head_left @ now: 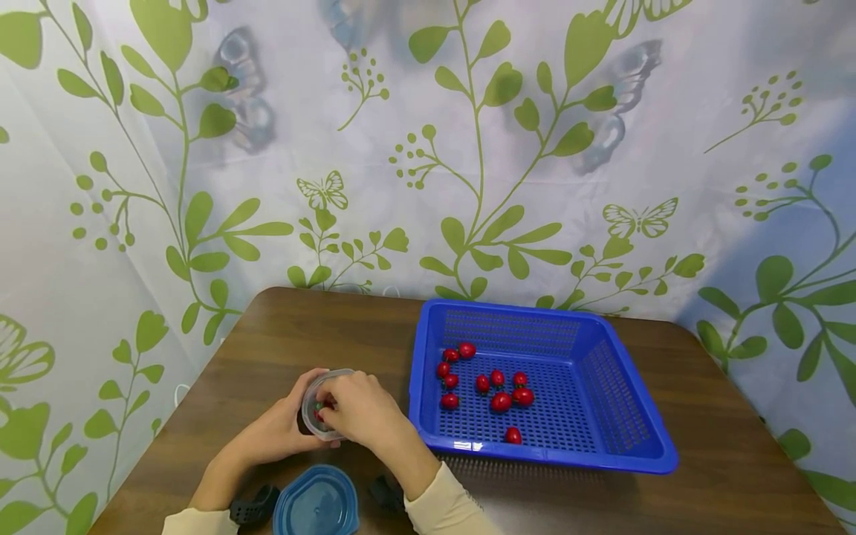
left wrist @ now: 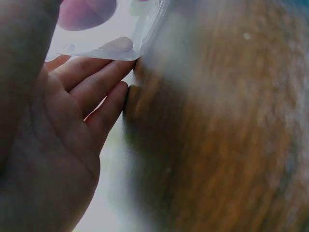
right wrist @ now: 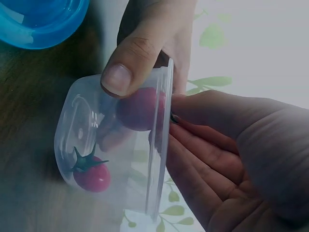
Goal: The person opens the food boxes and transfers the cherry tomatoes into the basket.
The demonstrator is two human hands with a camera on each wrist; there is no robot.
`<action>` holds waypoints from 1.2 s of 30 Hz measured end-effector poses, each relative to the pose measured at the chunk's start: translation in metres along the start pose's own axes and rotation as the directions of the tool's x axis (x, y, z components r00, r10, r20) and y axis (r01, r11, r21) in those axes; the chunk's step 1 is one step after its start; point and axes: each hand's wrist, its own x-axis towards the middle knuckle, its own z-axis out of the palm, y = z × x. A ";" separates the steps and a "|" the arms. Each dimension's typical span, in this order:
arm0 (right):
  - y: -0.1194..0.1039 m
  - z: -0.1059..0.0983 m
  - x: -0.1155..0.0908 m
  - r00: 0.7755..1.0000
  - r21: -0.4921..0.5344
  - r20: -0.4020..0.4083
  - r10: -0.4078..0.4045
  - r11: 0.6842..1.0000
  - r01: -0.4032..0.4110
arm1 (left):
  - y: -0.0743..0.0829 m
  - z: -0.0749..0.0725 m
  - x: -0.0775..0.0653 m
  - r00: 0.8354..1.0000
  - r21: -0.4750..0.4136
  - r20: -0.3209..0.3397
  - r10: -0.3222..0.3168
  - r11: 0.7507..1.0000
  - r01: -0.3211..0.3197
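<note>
My left hand point(head_left: 281, 429) grips a small clear plastic container point(right wrist: 72, 113) at the left of the table, its thumb on the outside wall in the right wrist view. The container is tipped, with its mouth facing my right hand point(head_left: 369, 413). My right fingertips reach in at the rim and pinch a cherry tomato point(right wrist: 137, 111) near its green stem. Another cherry tomato point(right wrist: 92, 175) with a green calyx lies lower inside. The left wrist view shows a blurred pinkish-red tomato point(left wrist: 87, 12) through the plastic.
A blue perforated basket point(head_left: 545, 461) stands to the right, holding several cherry tomatoes point(head_left: 501, 402). Near the front edge lies a round blue plastic lid point(head_left: 316, 507), between my forearms. A patterned curtain point(head_left: 374, 148) hangs behind the wooden table point(head_left: 348, 327).
</note>
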 end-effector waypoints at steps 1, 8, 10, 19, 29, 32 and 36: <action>0.000 0.000 0.000 1.000 0.000 -0.009 0.009 1.000 -0.009 | 0.000 0.000 0.000 1.000 0.001 -0.003 0.006 1.000 -0.006; 0.000 -0.006 -0.001 0.999 0.016 -0.047 -0.002 1.000 0.003 | 0.002 0.001 0.001 1.000 0.035 -0.009 -0.008 0.999 0.009; 0.000 -0.008 -0.002 0.998 0.026 -0.058 -0.001 1.000 0.003 | 0.003 0.001 0.000 1.000 0.034 -0.006 -0.014 0.999 0.015; 0.005 -0.021 -0.006 0.995 0.159 -0.095 0.009 0.987 0.006 | 0.007 0.001 -0.001 0.999 0.026 0.005 -0.050 0.998 0.050; 0.013 -0.037 -0.012 0.987 0.217 -0.160 0.014 0.976 0.021 | 0.007 0.002 0.000 0.998 0.045 -0.011 -0.065 0.997 0.065; 0.016 -0.042 -0.013 0.985 0.251 -0.169 0.026 0.968 0.017 | 0.007 0.002 -0.001 0.997 0.069 -0.017 -0.073 0.995 0.074; 0.021 -0.048 -0.016 0.984 0.307 -0.172 0.041 0.952 0.014 | 0.006 0.003 0.000 0.998 0.086 -0.019 -0.059 0.994 0.061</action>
